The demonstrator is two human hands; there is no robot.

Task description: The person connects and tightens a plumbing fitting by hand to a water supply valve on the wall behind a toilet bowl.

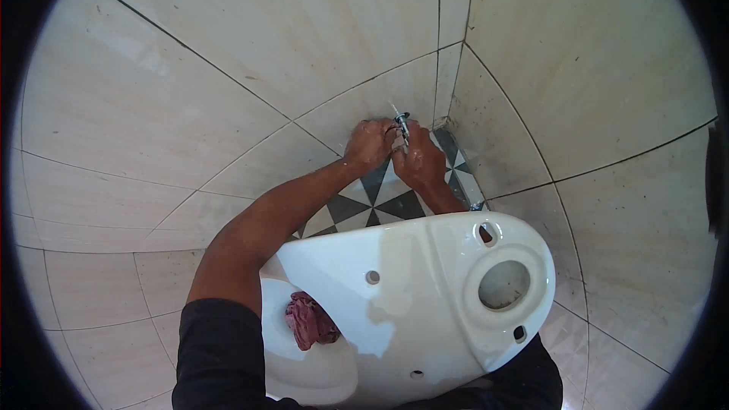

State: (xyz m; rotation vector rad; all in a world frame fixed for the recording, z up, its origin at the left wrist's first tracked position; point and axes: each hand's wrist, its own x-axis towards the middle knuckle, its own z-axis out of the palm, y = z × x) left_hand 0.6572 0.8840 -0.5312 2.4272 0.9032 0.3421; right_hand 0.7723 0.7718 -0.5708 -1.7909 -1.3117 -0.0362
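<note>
Both hands meet at a small metal fitting (403, 126) at the tiled wall (250, 38), above the far edge of the patterned floor (373, 205) and near its far right corner. The right hand (420, 159) is mostly closed, its fingers curled around the fitting. The left hand (370, 144) is bent inward with its fingertips at the fitting's left side; how firmly they hold it, or how far open they are, I cannot tell.

A large white ceramic toilet (425, 288) lies between the person's body and the fitting, hiding much of the floor. It has a round opening near its right end and several smaller holes. The left arm (266, 220) reaches past its left side, while the right forearm (444, 199) disappears behind its far edge. A crumpled dark pink cloth (305, 321) sits in the bowl (304, 372) at the toilet's left. The side wall (630, 106) rises just beside the floor's right edge.
</note>
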